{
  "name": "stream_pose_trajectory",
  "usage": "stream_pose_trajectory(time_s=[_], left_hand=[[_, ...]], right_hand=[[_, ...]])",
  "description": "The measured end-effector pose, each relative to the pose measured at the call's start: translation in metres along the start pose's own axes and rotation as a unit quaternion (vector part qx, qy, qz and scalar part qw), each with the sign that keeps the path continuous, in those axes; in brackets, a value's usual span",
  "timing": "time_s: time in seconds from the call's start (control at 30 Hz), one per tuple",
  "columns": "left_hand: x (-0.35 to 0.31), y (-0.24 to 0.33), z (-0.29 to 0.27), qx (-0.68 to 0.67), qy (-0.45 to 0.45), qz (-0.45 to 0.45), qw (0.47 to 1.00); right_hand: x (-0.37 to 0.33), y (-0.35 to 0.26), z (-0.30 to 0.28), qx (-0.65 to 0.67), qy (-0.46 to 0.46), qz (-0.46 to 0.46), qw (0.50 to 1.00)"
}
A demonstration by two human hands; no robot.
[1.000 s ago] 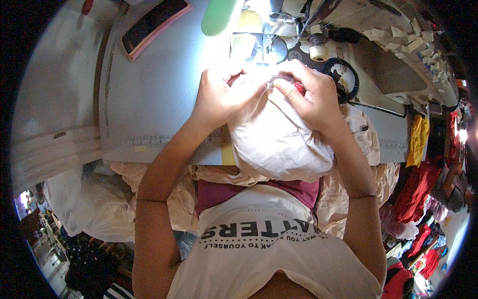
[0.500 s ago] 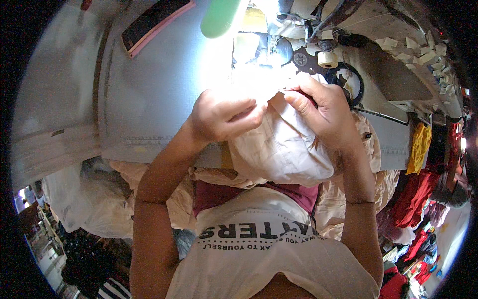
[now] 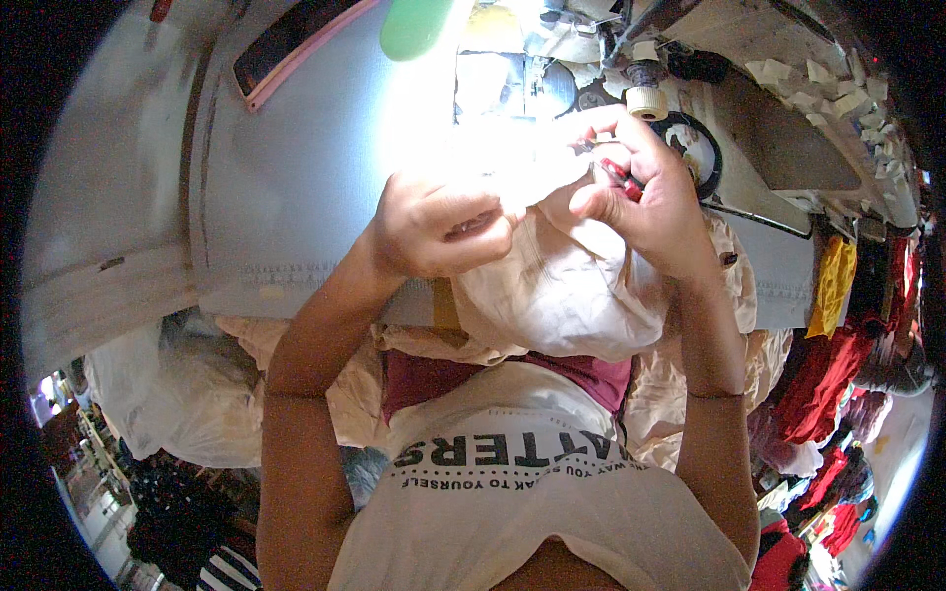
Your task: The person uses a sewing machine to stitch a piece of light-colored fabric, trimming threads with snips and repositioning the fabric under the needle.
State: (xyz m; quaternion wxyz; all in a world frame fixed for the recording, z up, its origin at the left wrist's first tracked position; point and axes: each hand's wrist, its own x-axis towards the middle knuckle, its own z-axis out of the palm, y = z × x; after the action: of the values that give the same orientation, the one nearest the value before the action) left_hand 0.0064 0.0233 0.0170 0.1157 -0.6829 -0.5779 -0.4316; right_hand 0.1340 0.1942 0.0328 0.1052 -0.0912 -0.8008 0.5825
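Note:
Cream-white cloth (image 3: 567, 295) hangs bunched between my hands, over the near edge of the grey-blue table. My left hand (image 3: 439, 222) is closed, its fingers pinching the cloth's upper edge, which the bright light partly washes out. A small red-handled cutting tool with metal tips, like thread snips (image 3: 623, 180), sits in the curled fingers of my right hand (image 3: 655, 207). Its tips are at the edge of the cloth, just right of my left fingers. Whether the blades touch the fabric I cannot tell.
Beyond my hands is a sewing machine (image 3: 645, 98) under strong light. A dark phone with a pink edge (image 3: 286, 49) and a green rounded object (image 3: 409, 30) lie on the table (image 3: 296, 197). Fabric scraps (image 3: 828, 94) litter the right; a yellow cloth (image 3: 833, 286) hangs there.
My right hand has opened its grip slightly and turned, bringing the red-handled snips into plain view by the cloth edge. My left hand keeps its pinch in nearly the same place.

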Motion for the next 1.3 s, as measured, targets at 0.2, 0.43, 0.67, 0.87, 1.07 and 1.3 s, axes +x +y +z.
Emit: stream_pose_trajectory(time_s=[0.2, 0.43, 0.67, 0.87, 1.07, 1.3], left_hand=[[-0.008, -0.005, 0.007, 0.064, 0.026, 0.086, 0.994], [-0.010, -0.007, 0.010, 0.006, 0.020, 0.021, 1.000], [-0.005, -0.005, 0.011, -0.016, 0.023, 0.000, 1.000], [-0.008, -0.006, 0.010, -0.023, 0.033, -0.043, 0.998], [-0.010, -0.011, 0.009, -0.003, 0.055, -0.042, 0.998], [-0.009, -0.012, 0.011, -0.020, 0.040, -0.030, 0.999]], right_hand=[[0.005, 0.006, 0.003, -0.002, -0.120, 0.035, 0.992], [0.002, 0.002, 0.013, -0.096, -0.046, -0.087, 0.991], [0.001, 0.012, 0.011, 0.012, -0.048, -0.029, 0.998], [0.002, 0.005, -0.001, 0.045, -0.071, -0.085, 0.993], [0.004, -0.006, 0.000, -0.137, -0.061, -0.111, 0.983], [0.004, -0.004, 0.000, -0.223, -0.104, -0.075, 0.966]])
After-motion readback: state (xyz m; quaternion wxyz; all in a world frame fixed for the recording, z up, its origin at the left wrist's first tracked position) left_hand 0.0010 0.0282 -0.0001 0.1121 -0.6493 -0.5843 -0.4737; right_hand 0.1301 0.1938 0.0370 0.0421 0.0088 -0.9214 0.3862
